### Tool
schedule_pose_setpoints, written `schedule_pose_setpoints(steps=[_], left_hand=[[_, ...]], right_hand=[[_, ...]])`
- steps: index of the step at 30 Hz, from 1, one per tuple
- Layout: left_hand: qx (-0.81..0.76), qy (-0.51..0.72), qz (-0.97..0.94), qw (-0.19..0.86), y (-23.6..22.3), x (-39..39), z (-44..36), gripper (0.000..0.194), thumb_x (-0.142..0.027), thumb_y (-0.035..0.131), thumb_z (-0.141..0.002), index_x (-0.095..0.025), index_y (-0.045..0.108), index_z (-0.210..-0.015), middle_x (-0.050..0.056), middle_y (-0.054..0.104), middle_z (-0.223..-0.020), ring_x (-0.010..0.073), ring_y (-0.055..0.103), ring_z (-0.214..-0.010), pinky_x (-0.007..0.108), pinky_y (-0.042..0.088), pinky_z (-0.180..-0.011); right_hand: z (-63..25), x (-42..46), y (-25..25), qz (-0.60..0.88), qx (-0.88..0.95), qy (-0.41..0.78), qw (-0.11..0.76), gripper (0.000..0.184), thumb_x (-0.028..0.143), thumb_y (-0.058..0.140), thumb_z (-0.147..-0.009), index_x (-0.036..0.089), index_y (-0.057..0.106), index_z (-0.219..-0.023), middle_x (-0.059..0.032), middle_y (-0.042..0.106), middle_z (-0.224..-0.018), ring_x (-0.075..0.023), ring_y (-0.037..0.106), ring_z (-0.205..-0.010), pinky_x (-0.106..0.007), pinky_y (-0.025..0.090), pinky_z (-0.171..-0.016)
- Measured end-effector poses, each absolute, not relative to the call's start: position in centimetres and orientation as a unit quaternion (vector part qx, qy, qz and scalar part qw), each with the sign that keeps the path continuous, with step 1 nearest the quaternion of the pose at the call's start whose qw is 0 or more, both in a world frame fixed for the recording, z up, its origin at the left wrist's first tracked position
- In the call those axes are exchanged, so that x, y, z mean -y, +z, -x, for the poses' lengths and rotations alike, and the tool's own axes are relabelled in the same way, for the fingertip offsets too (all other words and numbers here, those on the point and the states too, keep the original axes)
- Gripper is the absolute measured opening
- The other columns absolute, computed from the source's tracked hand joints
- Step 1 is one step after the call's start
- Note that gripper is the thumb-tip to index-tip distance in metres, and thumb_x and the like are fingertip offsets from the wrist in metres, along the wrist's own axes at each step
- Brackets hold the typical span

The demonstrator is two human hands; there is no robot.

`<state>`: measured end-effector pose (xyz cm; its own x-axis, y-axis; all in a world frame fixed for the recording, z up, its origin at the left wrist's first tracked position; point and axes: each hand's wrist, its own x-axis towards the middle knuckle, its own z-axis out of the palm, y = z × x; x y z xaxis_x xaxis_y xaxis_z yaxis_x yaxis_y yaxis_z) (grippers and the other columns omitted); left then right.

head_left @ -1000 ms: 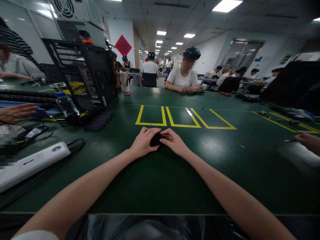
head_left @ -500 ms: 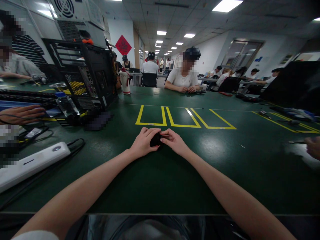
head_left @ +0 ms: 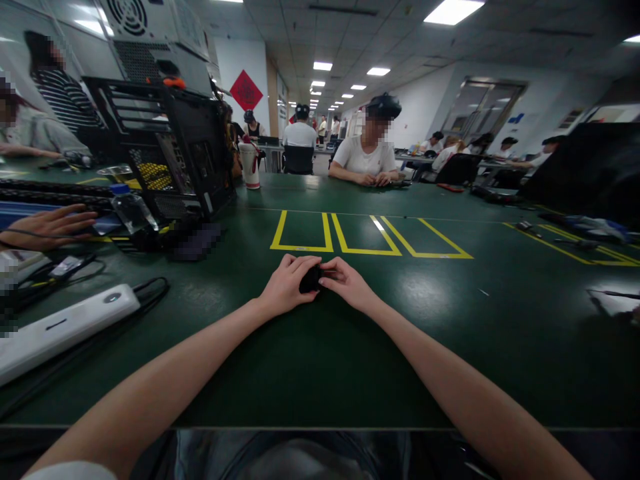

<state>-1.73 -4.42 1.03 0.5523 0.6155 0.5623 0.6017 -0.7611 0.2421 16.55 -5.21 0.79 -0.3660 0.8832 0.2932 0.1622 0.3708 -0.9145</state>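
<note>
A small black object [head_left: 310, 280] sits low over the green table [head_left: 310, 373], mostly covered by fingers, and its kind cannot be made out. My left hand [head_left: 289, 283] is wrapped round its left side, thumb below and fingers above. From the other side my right hand [head_left: 349, 283] has its thumb and fingers pinched at the object's right edge; whether something tiny is between those fingertips is hidden. Just beyond both hands, yellow tape outlines [head_left: 367, 252] mark the table.
On the left are a white power strip [head_left: 75, 331] with cables, a water bottle [head_left: 133, 210], a black computer case [head_left: 165, 147] and another person's hand [head_left: 50, 225]. A paper cup [head_left: 251, 165] stands farther back. A person [head_left: 367, 157] sits opposite. Tools [head_left: 555, 240] lie at right.
My hands and the black object stay almost still. At the right edge, another person's hand has mostly left view. On the left, a person in stripes has shifted and a co-worker's hand has moved slightly.
</note>
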Motion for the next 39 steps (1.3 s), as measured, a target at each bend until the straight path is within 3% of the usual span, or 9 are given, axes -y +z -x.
schedule_pose_setpoints(steps=[3, 8, 19, 25, 30, 35, 39], left_hand=[[-0.345, 0.321, -0.882, 0.011, 1.06, 4.42, 1.72, 0.064, -0.027, 0.062, -0.066, -0.025, 0.033, -0.123, 0.003, 0.047, -0.12, 0.0231, 0.043, -0.097, 0.038, 0.041, -0.078], [-0.345, 0.319, -0.882, 0.01, 1.05, 4.37, 1.74, 0.064, -0.026, 0.062, -0.066, -0.025, 0.033, -0.123, 0.003, 0.047, -0.12, 0.0233, 0.042, -0.097, 0.038, 0.041, -0.079], [-0.349, 0.32, -0.881, 0.017, 1.07, 4.42, 1.77, 0.065, -0.026, 0.063, -0.066, -0.026, 0.033, -0.123, 0.004, 0.047, -0.12, 0.0232, 0.043, -0.097, 0.038, 0.042, -0.076], [-0.347, 0.321, -0.881, 0.014, 1.11, 4.45, 1.7, 0.065, -0.024, 0.063, -0.066, -0.026, 0.033, -0.123, 0.004, 0.047, -0.12, 0.0233, 0.042, -0.097, 0.039, 0.041, -0.079], [-0.35, 0.321, -0.88, 0.016, 1.17, 4.53, 1.71, 0.064, -0.025, 0.063, -0.065, -0.024, 0.034, -0.123, 0.003, 0.047, -0.12, 0.0232, 0.042, -0.096, 0.038, 0.041, -0.079], [-0.348, 0.323, -0.88, 0.015, 1.17, 4.54, 1.72, 0.063, -0.025, 0.063, -0.066, -0.025, 0.034, -0.122, 0.004, 0.047, -0.119, 0.0228, 0.042, -0.096, 0.038, 0.041, -0.078], [-0.348, 0.321, -0.881, 0.02, 1.15, 4.52, 1.74, 0.064, -0.026, 0.063, -0.066, -0.026, 0.033, -0.123, 0.004, 0.047, -0.12, 0.0232, 0.042, -0.096, 0.038, 0.041, -0.076]], right_hand=[[-16.54, 5.09, 0.84, 0.386, 0.711, 0.406, 0.424, 0.02, 0.023, 0.056, -0.074, 0.021, 0.051, -0.093, -0.0012, 0.056, -0.096, -0.016, 0.055, -0.096, -0.037, 0.046, -0.085], [-16.71, 5.02, 1.07, 0.402, 0.711, 0.413, 0.404, 0.034, 0.022, 0.056, -0.074, 0.022, 0.047, -0.107, -0.0044, 0.052, -0.109, -0.0179, 0.051, -0.104, -0.04, 0.042, -0.091], [-16.63, 5.5, 1.2, 0.387, 0.713, 0.409, 0.418, 0.022, 0.023, 0.057, -0.073, 0.021, 0.05, -0.093, -0.0018, 0.054, -0.099, -0.0166, 0.055, -0.097, -0.038, 0.046, -0.085], [-16.7, 5.32, 1.24, 0.401, 0.711, 0.414, 0.403, 0.036, 0.021, 0.057, -0.072, 0.022, 0.047, -0.107, -0.0046, 0.051, -0.111, -0.018, 0.052, -0.103, -0.04, 0.043, -0.09], [-16.59, 5.6, 1.22, 0.366, 0.711, 0.438, 0.412, 0.034, 0.019, 0.06, -0.069, 0.022, 0.046, -0.1, -0.002, 0.052, -0.104, -0.0166, 0.054, -0.099, -0.037, 0.045, -0.088], [-16.43, 5.63, 1.29, 0.376, 0.711, 0.413, 0.426, 0.019, 0.021, 0.056, -0.073, 0.02, 0.05, -0.091, -0.0013, 0.053, -0.097, -0.016, 0.055, -0.096, -0.036, 0.047, -0.084], [-16.53, 5.63, 1.53, 0.391, 0.715, 0.407, 0.413, 0.031, 0.02, 0.055, -0.074, 0.022, 0.048, -0.104, -0.0031, 0.052, -0.107, -0.0172, 0.051, -0.103, -0.038, 0.043, -0.09]])
